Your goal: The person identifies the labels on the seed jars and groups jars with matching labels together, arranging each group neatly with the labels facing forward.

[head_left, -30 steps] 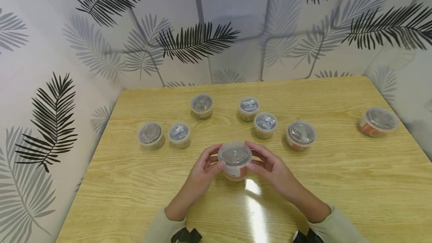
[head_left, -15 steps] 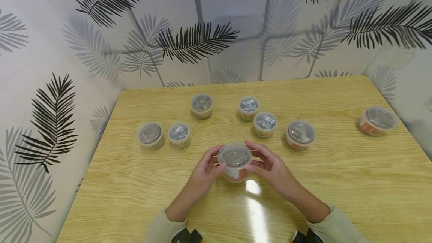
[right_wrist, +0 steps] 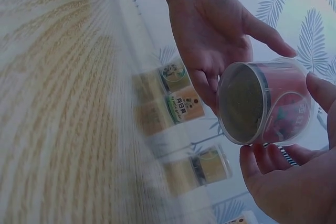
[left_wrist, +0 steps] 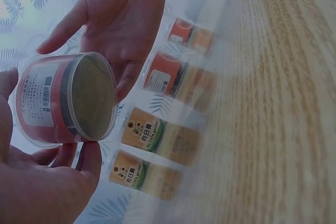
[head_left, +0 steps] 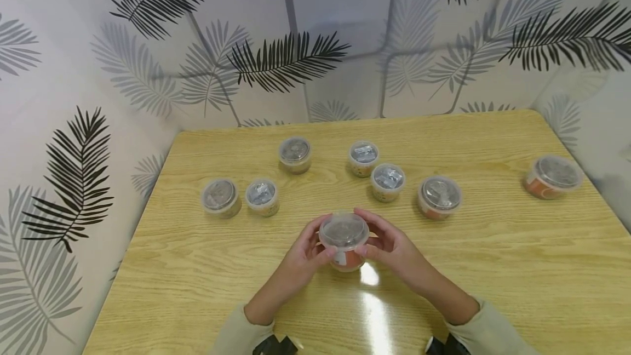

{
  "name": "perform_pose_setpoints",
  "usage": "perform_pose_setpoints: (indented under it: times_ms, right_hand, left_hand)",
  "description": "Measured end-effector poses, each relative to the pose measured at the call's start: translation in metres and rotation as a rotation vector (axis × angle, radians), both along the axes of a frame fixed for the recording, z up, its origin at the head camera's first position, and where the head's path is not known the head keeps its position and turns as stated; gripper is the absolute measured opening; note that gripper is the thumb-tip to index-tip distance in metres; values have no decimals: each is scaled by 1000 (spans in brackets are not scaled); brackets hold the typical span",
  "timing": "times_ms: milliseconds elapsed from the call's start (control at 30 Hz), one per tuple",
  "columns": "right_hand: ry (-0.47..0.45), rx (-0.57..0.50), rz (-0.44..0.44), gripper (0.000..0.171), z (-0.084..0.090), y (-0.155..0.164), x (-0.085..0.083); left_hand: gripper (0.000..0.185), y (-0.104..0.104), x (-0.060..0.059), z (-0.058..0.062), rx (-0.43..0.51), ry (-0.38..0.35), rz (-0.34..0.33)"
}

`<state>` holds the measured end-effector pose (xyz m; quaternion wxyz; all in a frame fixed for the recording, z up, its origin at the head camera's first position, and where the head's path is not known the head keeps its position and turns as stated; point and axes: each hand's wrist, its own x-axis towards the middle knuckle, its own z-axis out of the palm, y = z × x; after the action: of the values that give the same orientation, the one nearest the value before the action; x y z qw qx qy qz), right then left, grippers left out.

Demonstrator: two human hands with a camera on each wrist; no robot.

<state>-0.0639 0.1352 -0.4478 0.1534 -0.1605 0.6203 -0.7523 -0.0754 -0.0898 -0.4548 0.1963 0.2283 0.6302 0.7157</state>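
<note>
Both hands hold a clear-lidded round plastic tub [head_left: 345, 240] with an orange-red wrapper and a white label. In the head view it is near the table's middle. Fingers and thumb of my left hand [head_left: 307, 253] grip its left side, while my right hand [head_left: 396, 251] grips the right side. Seen in the left wrist view, the tub [left_wrist: 65, 98] is raised off the tabletop, its dark base showing. Printed writing and a barcode cover the label [left_wrist: 41, 95]. From the right wrist, the tub's [right_wrist: 268, 103] other side shows a round printed design. Its contents are unclear.
Several lidded tubs stand on the wooden table [head_left: 197, 278]. A small tub [head_left: 263, 197] and a larger one [head_left: 221, 198] are left; another [head_left: 294, 155] is behind. Two small tubs [head_left: 363, 159] and an orange one [head_left: 440, 197] are right. One more [head_left: 553, 177] stands far right.
The held tub has come slightly toward me and turned a little, so less of the white label and more orange faces the head camera. Both hands moved with it; the other tubs stayed put.
</note>
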Motion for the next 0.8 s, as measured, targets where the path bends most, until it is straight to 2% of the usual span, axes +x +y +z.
perform_pose_setpoints:
  times_ms: [133, 367, 600, 800]
  right_hand:
    - [-8, 9, 29, 64, 0, -1, 0]
    - [-7, 25, 38, 66, 1, -2, 2]
    - [20, 35, 38, 67, -2, -1, 2]
    - [16, 11, 36, 61, -3, 2, 3]
  left_hand:
    - [67, 1, 1, 0, -21, -32, -26]
    - [68, 1, 2, 0, -43, -31, -39]
    - [66, -1, 2, 0, -68, -32, -22]
    - [64, -3, 1, -3, -90, -28, -1]
